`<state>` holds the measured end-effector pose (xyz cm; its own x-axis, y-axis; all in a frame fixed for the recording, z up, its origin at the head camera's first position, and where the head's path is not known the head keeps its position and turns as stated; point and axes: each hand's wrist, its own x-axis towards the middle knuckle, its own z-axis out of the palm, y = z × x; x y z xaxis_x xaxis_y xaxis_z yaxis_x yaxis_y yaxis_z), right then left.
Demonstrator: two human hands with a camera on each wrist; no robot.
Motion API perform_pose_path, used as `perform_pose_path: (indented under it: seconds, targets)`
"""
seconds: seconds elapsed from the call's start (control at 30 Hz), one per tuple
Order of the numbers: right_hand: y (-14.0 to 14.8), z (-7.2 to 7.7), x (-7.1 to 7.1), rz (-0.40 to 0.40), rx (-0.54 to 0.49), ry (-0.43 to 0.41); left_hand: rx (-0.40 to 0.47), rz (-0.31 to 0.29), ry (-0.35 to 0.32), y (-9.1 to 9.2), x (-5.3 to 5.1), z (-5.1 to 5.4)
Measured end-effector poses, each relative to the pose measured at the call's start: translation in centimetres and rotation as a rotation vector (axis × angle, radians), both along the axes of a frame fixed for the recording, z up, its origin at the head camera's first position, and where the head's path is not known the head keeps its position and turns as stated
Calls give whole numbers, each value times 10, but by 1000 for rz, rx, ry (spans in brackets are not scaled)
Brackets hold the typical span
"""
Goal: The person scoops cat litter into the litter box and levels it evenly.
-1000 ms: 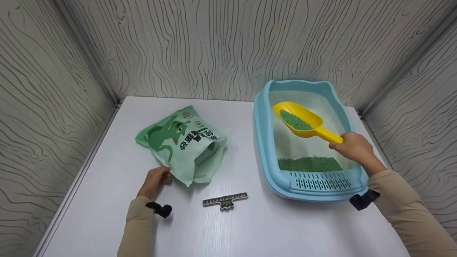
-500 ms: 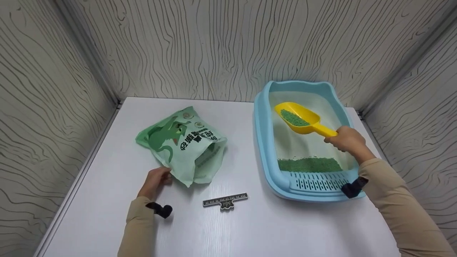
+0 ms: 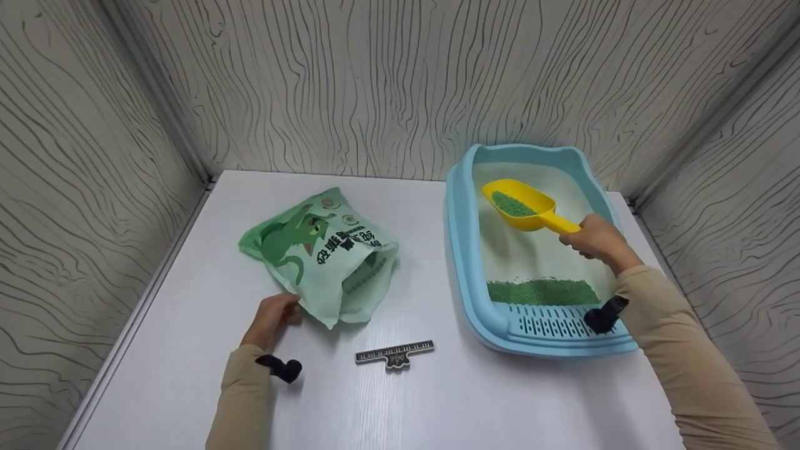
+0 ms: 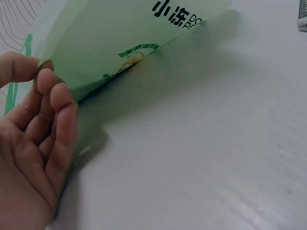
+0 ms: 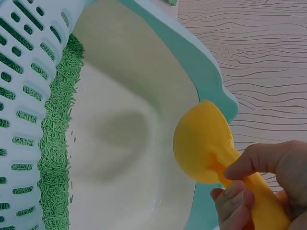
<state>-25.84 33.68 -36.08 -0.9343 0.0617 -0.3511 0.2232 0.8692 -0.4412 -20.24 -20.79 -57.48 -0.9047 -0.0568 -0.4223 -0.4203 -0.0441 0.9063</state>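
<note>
Right hand (image 3: 598, 240) grips the yellow plastic scoop (image 3: 542, 219) holding green pellets (image 3: 512, 204), above the light-blue plastic tray (image 3: 464, 250) at the white table (image 3: 450, 400)'s far right corner. Long axis: from grip, leftward toward the far edge. Left hand (image 3: 273, 317) pinches the printed pale-green bag (image 3: 312, 250).

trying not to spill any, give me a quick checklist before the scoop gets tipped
1. Right hand gripping the yellow scoop by its handle: ok
2. Green cat litter loaded in the scoop: ok
3. Scoop bowl above the blue litter box: ok
4. Left hand pinching the cat litter bag: ok
5. Bag mouth closed: not ok, gaping
6. Piano-key clip on the bag: not ok, on the table
</note>
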Motion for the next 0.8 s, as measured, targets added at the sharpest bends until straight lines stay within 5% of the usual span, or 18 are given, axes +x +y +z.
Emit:
perform_pose_path:
  seconds: [0.33, 0.8]
  targets:
    - [-13, -8, -15, 8, -58, -27, -30, 12, -35, 0, -3, -4]
    - [-21, -24, -30, -5, 18, 17, -34, 28, -34, 0, -3, -4]
